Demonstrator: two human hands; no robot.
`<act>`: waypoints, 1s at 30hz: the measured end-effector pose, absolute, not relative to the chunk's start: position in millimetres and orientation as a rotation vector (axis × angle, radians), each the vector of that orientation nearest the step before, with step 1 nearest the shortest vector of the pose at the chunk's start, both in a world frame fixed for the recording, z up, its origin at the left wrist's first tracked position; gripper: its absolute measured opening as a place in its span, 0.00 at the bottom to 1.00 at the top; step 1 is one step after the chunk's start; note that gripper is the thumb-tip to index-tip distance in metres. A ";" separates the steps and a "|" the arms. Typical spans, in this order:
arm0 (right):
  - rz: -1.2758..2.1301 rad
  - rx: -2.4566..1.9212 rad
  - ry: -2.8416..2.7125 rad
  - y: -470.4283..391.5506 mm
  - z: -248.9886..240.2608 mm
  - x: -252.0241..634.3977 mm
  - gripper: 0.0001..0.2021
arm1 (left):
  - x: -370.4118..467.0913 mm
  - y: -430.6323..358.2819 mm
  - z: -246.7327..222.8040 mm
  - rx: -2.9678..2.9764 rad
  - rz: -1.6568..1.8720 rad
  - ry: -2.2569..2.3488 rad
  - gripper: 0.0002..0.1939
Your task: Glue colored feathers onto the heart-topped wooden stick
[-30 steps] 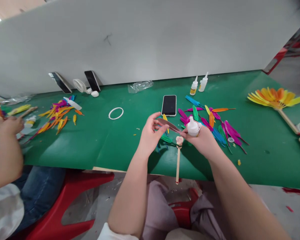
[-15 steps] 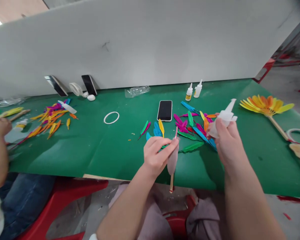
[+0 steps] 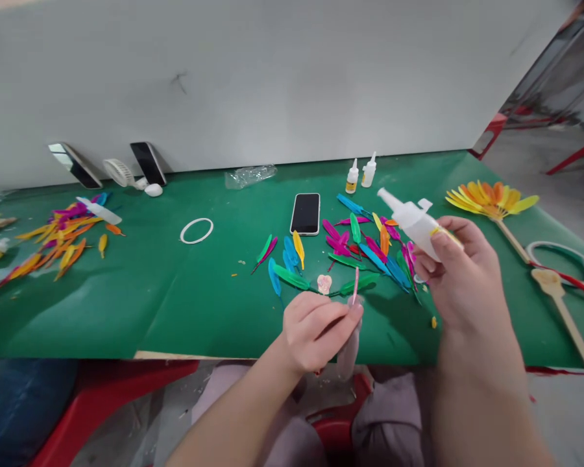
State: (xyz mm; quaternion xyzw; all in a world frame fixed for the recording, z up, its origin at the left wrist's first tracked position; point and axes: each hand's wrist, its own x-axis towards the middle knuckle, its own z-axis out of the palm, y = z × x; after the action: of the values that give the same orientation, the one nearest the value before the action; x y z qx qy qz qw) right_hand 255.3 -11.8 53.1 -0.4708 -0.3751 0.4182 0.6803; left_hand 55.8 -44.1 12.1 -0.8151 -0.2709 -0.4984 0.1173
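My left hand pinches a pale pink feather between thumb and fingers, its thin pink quill pointing up and its soft vane hanging below. Just above the knuckles shows a pale heart-shaped piece; my hand hides whether it joins a stick beneath. In my right hand is a white glue bottle, tilted with its nozzle up and to the left, away from the feather. Loose coloured feathers, among them a green feather and a blue feather, lie on the table beyond my hands.
On the green table are a phone, two small glue bottles and a white ring. A yellow-orange feather fan and a wooden stick lie right. More feathers lie left. A grey partition stands behind.
My right hand has turned the glue bottle so its nozzle points left. The feather's quill has shifted right, and the heart-shaped piece now shows. The view has swung right; the neighbour's hand has left it.
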 end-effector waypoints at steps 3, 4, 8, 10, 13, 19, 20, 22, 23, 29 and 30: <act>0.950 -0.967 -0.826 -10.3 50.8 259.5 0.14 | 61.3 -47.1 9.1 -2.405 -1.455 -0.746 0.11; 0.936 -0.956 -0.819 -9.9 49.7 260.5 0.17 | 62.9 -47.7 7.2 -2.414 -1.459 -0.728 0.11; 0.840 -1.049 -0.798 -10.9 48.8 258.3 0.23 | 67.7 -49.2 -0.1 -2.461 -1.479 -0.688 0.13; 0.810 -1.090 -0.830 -11.9 50.7 254.2 0.24 | 69.1 -49.7 -1.5 -2.488 -1.469 -0.689 0.12; 0.842 -1.070 -0.894 -11.6 52.9 247.5 0.25 | 70.4 -50.2 -0.9 -2.561 -1.422 -0.660 0.10; 0.845 -1.025 -0.902 -7.5 45.8 241.2 0.17 | 71.8 -52.5 -0.8 -2.650 -1.406 -0.636 0.11; 0.829 -1.053 -0.914 -7.3 44.1 241.0 0.16 | 72.0 -53.0 -1.1 -2.659 -1.401 -0.639 0.11; 0.810 -1.118 -0.947 -7.6 41.5 240.8 0.17 | 72.4 -53.7 -1.4 -2.671 -1.387 -0.651 0.11; 0.812 -1.147 -0.964 -7.8 40.6 240.7 0.18 | 72.7 -54.0 -1.4 -2.675 -1.379 -0.658 0.10; 0.818 -1.217 -1.069 -8.0 38.4 240.8 0.27 | 74.0 -54.3 -1.4 -2.691 -1.363 -0.640 0.10; 0.826 -1.216 -1.081 -7.6 37.6 241.1 0.29 | 74.2 -54.3 -1.8 -2.691 -1.358 -0.644 0.10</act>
State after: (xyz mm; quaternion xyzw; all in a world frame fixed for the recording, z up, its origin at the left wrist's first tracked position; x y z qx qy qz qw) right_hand 241.1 -7.6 37.6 -0.5270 -0.4687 0.3582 0.6119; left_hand 74.2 -54.3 -1.8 -0.8727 -0.2089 -0.4404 0.0295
